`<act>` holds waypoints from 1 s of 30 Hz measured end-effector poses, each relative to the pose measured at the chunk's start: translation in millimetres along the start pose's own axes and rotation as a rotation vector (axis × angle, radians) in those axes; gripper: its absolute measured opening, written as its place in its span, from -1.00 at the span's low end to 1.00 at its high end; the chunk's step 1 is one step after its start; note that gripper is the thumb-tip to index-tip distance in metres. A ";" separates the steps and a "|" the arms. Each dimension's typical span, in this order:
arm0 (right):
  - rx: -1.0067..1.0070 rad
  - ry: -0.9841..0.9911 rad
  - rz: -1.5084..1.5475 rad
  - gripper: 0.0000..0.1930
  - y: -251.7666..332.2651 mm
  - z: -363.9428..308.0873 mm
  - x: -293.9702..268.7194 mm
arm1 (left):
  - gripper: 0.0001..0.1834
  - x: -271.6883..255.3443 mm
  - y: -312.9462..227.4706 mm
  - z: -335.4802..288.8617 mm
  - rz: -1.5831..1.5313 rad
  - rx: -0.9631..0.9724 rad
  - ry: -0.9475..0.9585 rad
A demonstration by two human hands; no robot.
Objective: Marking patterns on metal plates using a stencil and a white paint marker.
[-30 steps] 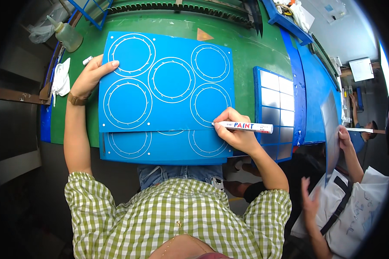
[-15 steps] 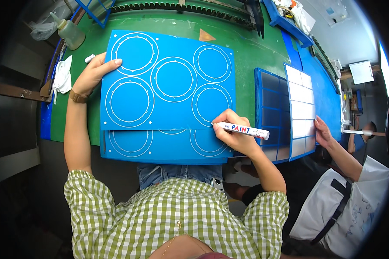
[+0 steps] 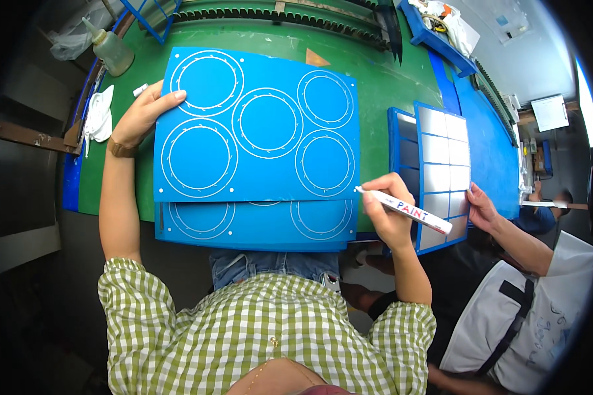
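Observation:
My left hand (image 3: pixel 143 117) grips the left edge of a blue sheet (image 3: pixel 257 174) printed with white rings, its thumb on top and its other fingers partly hidden. By its knuckles shows a small white cap-like piece (image 3: pixel 140 90); whether the fingers hold it I cannot tell. A white marker pen (image 3: pixel 411 212) is pinched in my right hand (image 3: pixel 390 209), its tip at the sheet's lower right corner. Beneath this sheet lies another blue sheet (image 3: pixel 257 230) with similar rings, sticking out on the near side.
At right, a co-worker's hand (image 3: pixel 484 208) holds a blue-edged panel (image 3: pixel 443 168) with silvery rectangles, beside a similar panel (image 3: pixel 407 141). A squeeze bottle (image 3: pixel 114 52), white cloth (image 3: pixel 99 113) and brown triangular piece (image 3: pixel 317 58) lie on the green tabletop (image 3: pixel 257 38). A blue tray (image 3: pixel 441 39) stands far right.
My right hand has moved right with the marker pen, from the lower right ring to the sheet's corner. The co-worker's panel has shifted left. My left hand keeps its place.

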State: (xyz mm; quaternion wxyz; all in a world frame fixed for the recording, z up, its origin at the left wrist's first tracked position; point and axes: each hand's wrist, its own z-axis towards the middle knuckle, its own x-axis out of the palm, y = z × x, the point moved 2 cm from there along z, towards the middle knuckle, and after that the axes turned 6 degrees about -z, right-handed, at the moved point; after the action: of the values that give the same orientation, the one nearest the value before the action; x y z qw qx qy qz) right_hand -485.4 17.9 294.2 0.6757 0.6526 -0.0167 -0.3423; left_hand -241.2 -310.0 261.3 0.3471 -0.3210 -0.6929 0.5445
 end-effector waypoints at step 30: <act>-0.104 -0.126 -0.063 -0.91 19.5 -2.5 -44.0 | -0.62 2.2 -101.0 -14.2 -0.096 0.911 -0.638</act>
State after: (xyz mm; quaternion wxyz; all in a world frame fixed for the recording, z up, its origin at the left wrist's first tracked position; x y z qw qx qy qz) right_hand -509.2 39.8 329.9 0.6951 0.5941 -0.0212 -0.4043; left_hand -237.5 -320.9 362.6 0.2482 0.0741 -0.4720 0.8427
